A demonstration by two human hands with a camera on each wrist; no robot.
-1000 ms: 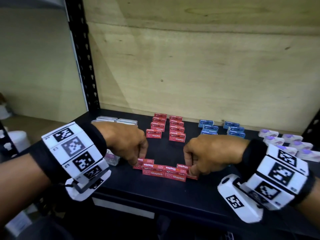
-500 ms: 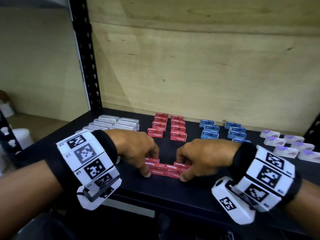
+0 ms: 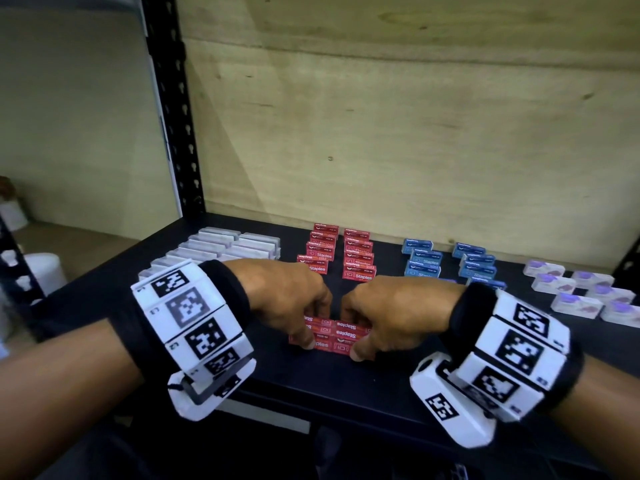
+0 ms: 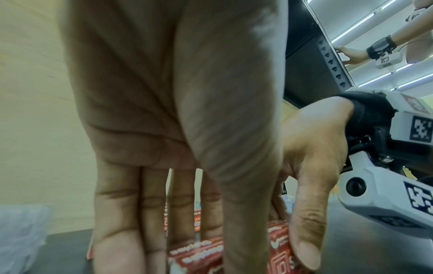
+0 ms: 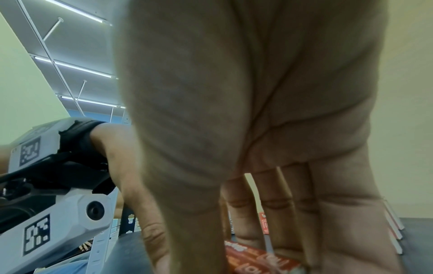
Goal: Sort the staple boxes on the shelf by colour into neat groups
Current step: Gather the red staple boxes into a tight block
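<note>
- Near the shelf's (image 3: 346, 403) front edge, your left hand (image 3: 291, 303) and right hand (image 3: 391, 310) pinch a cluster of red boxes (image 3: 341, 336) from either side.
- Behind, white (image 3: 221, 247), red (image 3: 341, 254), blue (image 3: 450, 261) and purple (image 3: 585, 292) groups look sorted; this cluster probably remains.
- No containers show.

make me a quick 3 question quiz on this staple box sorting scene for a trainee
1. True or false: both hands grip the loose red staple boxes at the shelf front.
2. Which group lies farthest right? A) blue staple boxes B) purple-and-white boxes C) white boxes
3. Fill in: the sorted red boxes stand in ___ columns.

Key: 1 true, left hand and right hand; 2 B; 3 two.
</note>
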